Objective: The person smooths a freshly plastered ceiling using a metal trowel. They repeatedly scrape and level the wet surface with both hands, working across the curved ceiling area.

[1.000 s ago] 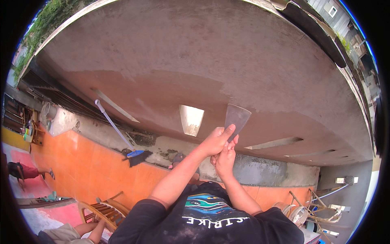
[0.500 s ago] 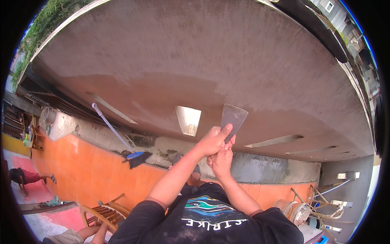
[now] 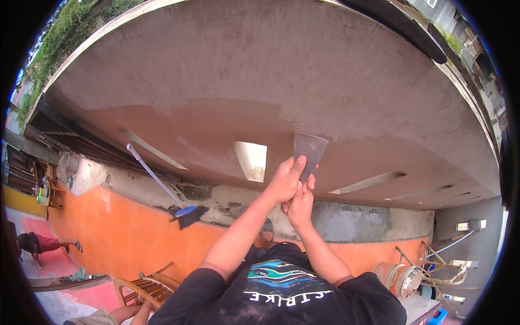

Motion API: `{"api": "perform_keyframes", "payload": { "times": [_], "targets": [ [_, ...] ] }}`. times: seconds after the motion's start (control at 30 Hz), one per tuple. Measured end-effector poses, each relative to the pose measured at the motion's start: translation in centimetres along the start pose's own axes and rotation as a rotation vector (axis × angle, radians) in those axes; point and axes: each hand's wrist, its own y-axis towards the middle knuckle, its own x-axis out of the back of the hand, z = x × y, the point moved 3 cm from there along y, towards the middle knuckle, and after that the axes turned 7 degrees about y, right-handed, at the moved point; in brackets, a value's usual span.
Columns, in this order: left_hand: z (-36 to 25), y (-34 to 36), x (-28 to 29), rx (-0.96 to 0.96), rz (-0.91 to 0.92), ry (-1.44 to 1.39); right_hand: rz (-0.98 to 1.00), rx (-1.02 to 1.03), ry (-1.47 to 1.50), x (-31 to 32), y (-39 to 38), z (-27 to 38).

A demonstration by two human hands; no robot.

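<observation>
A wide putty knife point(image 3: 309, 151) with a grey, flared blade is in front of me, its broad edge pointing up at the brown rendered wall point(image 3: 211, 70). My left hand point(image 3: 288, 181) is closed around it, with the thumb lying along the blade. Just below, my right hand point(image 3: 299, 208) has its fingers curled at the lower end of the knife; the handle is hidden between the two hands. Whether the blade's edge touches the wall, I cannot tell. Across the wall, a darker, damp-looking patch point(image 3: 200, 122) covers the lower part.
Narrow slots point(image 3: 252, 161) pierce the wall. A blue broom point(image 3: 187, 211) leans against it at left. Orange tiles point(image 3: 130, 222) cover the floor, with a wooden chair point(image 3: 146, 287) at lower left. Buckets point(image 3: 407, 280) and wooden poles point(image 3: 433, 260) stand at right. Two other people are partly visible at left.
Both hands and the putty knife have shifted slightly up and left in the picture. My right hand's fingers look a little looser. The floor-level surroundings have slid slightly right in view.
</observation>
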Motion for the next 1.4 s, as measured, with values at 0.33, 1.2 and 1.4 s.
{"api": "perform_keyframes", "payload": {
  "times": [0.33,1.2,1.4],
  "targets": [
    [-4.4,1.0,0.0,-0.165,0.029,-0.004,0.081,0.2,-0.082,-2.6,2.0,2.7],
    [-8.2,0.6,-0.4,-0.184,0.084,-0.054,0.089,0.127,-0.141,-4.6,1.6,6.6],
    [-7.9,0.2,-0.5,-0.201,0.041,-0.117,0.057,0.15,-0.149,-4.8,0.8,6.8]
  ]
}}
